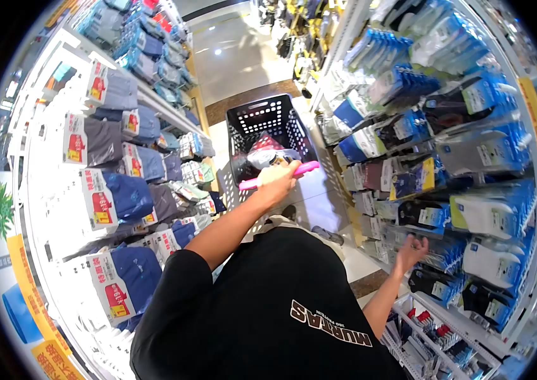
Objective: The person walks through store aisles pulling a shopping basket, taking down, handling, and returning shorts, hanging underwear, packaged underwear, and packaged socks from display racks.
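Note:
A black basket cart (pixel 304 136) stands in the aisle in front of me, with a few items (pixel 267 147) inside, one of them red. Across its near end runs a pink handle (pixel 306 168). My left hand (pixel 279 180) is wrapped round the middle of that handle. Out to the right, my right hand (pixel 413 252) is beside the hanging packs of socks (pixel 433 215), its fingers apart and slightly bent. Whether its fingertips touch a pack cannot be made out.
Racks of packaged underwear (pixel 132 196) line the left side. Sock packs (pixel 484 152) hang on the right rack, with a wire bin (pixel 446 335) of small packs below. Tiled floor (pixel 224 57) continues ahead past the cart.

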